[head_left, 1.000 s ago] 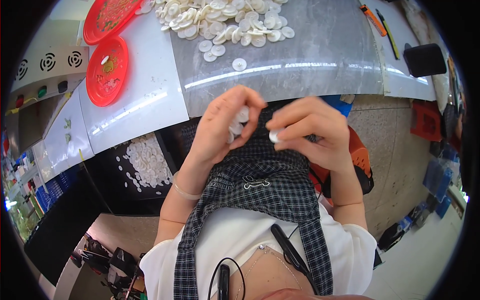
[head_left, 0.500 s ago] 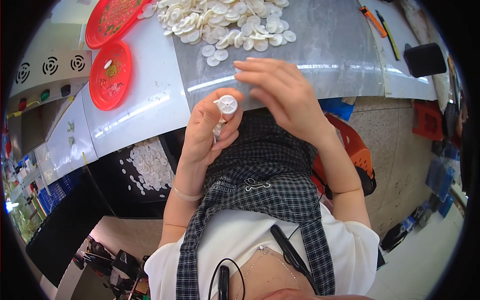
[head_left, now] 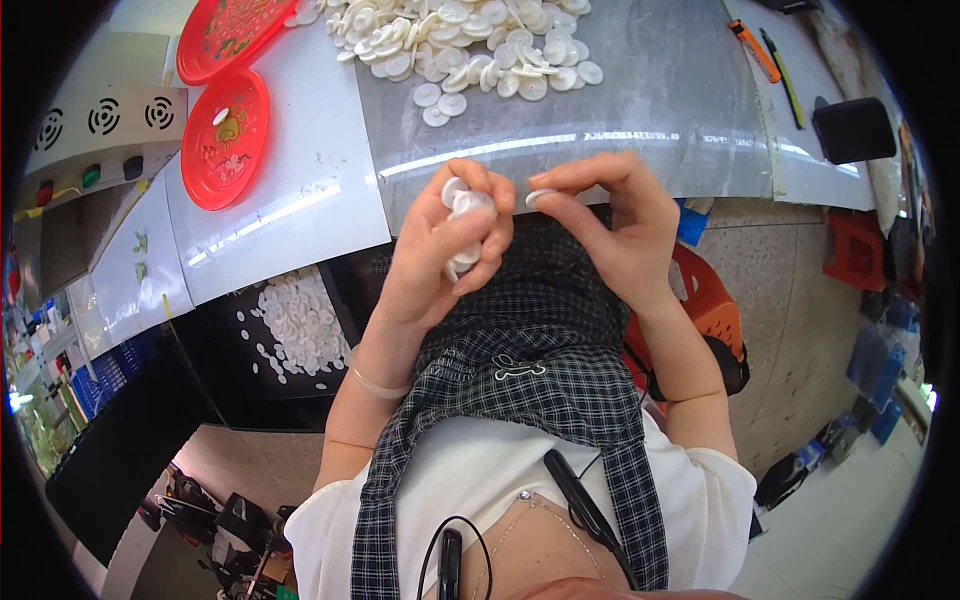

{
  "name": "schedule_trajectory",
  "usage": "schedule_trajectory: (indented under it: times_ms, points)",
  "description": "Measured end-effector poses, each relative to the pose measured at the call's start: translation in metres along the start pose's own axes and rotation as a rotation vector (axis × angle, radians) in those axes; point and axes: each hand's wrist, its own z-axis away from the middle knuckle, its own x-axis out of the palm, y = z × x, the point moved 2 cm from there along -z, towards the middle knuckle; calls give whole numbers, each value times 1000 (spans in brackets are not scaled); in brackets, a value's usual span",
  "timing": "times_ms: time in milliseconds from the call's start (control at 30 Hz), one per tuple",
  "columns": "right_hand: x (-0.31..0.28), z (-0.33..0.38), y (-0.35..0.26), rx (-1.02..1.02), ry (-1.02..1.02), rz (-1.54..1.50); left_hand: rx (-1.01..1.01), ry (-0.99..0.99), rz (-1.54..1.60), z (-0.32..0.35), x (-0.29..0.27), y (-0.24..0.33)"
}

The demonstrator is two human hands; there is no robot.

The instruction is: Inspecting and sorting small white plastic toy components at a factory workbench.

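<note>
While white plastic gears (head_left: 468, 203) are clutched in left hand (head_left: 432, 245), thin round gear (head_left: 537, 198) pinched by right hand (head_left: 632, 225), glossy grey tabletop (head_left: 660, 100) beyond.

Illumination is bright and largely even across the work area. A narrow band of glare crosses the front of the grey tabletop (head_left: 660, 95); a fainter streak marks the white tabletop panel (head_left: 310, 165). The upper lap of the plaid apron (head_left: 540, 300) lies in shadow. Fine detail on the piled white gears (head_left: 460, 45) is washed out. Fisheye distortion bends straight edges near the black rim.
</note>
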Motion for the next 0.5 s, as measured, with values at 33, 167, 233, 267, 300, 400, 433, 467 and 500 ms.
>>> schedule_trajectory:
  times_ms: [33,167,233,267,300,400,433,467,500]
  points:
    - [0,-2,0,155,118,-267,-7,-32,4,0,-1,-5]
    - [-2,-8,-4,90,-16,-185,-130,-51,8,0,11,-11]
    - [0,-10,-7,188,-55,-167,-184,-87,76,1,10,-14]
    - [-1,-12,-6,190,-54,-166,-186,-88,77,0,7,-15]
    - [-4,-16,-3,143,-64,-96,-196,-105,134,0,5,-15]
    - [-21,-35,13,-26,-46,219,-223,-119,253,0,4,-13]
    - [-26,-40,20,-125,43,501,-237,-114,315,0,5,-13]
    - [-30,-43,24,-226,133,782,-235,-113,315,0,5,-12]
    - [-31,-44,30,-191,124,803,-220,-110,310,0,6,-12]
